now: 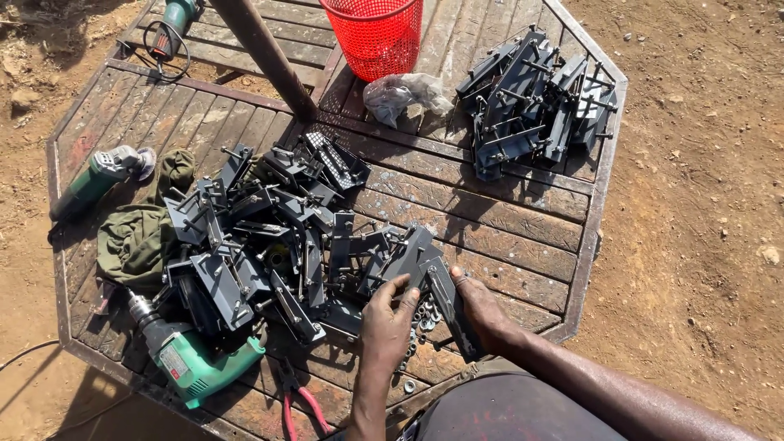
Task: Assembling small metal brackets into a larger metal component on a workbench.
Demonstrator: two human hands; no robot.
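Both hands palm-down: left and right gripping dark metal bracket.

outdoor dirt-yard workshop: power drill, grinder, steel brackets, plank table.

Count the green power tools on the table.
3: a drill at the near left edge, a grinder at far left, another tool at the top. More may be hidden.

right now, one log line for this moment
left hand on dark metal bracket | right hand on bracket | washers between | green drill left
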